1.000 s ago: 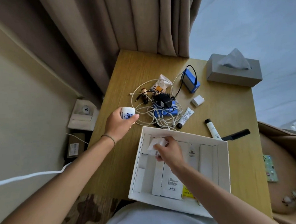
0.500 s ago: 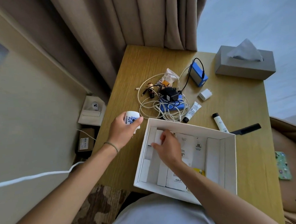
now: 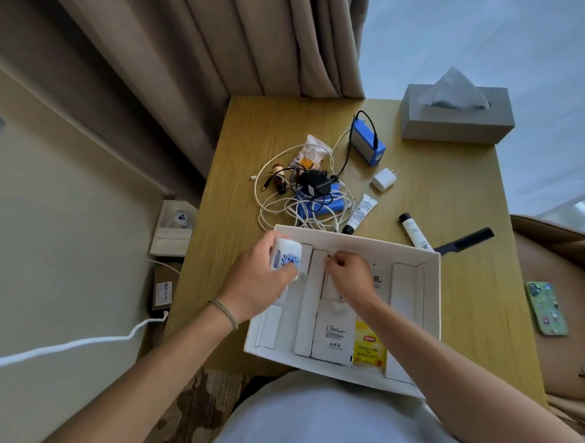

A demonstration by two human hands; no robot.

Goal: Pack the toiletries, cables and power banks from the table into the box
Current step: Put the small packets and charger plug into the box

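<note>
A white box (image 3: 431, 281) with dividers sits at the table's near edge, holding white packets and a yellow tea bag (image 3: 369, 347). My left hand (image 3: 254, 287) grips a small white container with a blue pattern (image 3: 285, 257) over the box's far-left compartment. My right hand (image 3: 350, 279) is inside the box, fingers curled and pinching the top of a white packet (image 3: 320, 264). Beyond the box lie tangled white cables (image 3: 293, 207), a black charger (image 3: 311, 183), a flat blue power bank (image 3: 321, 208), a second blue power bank (image 3: 366, 143), a white plug (image 3: 383, 179) and two tubes (image 3: 360, 214) (image 3: 414, 232).
A grey tissue box (image 3: 455, 121) stands at the table's far right. A black comb (image 3: 465, 241) lies right of the box. A small brown bottle (image 3: 279, 178) and a snack packet (image 3: 309, 152) sit by the cables. A phone (image 3: 546, 308) rests on the brown seat at right. Curtains hang behind.
My left hand has carried the patterned container from the table's left side to over the box's far-left corner. My right hand stayed inside the box, shifting slightly right.
</note>
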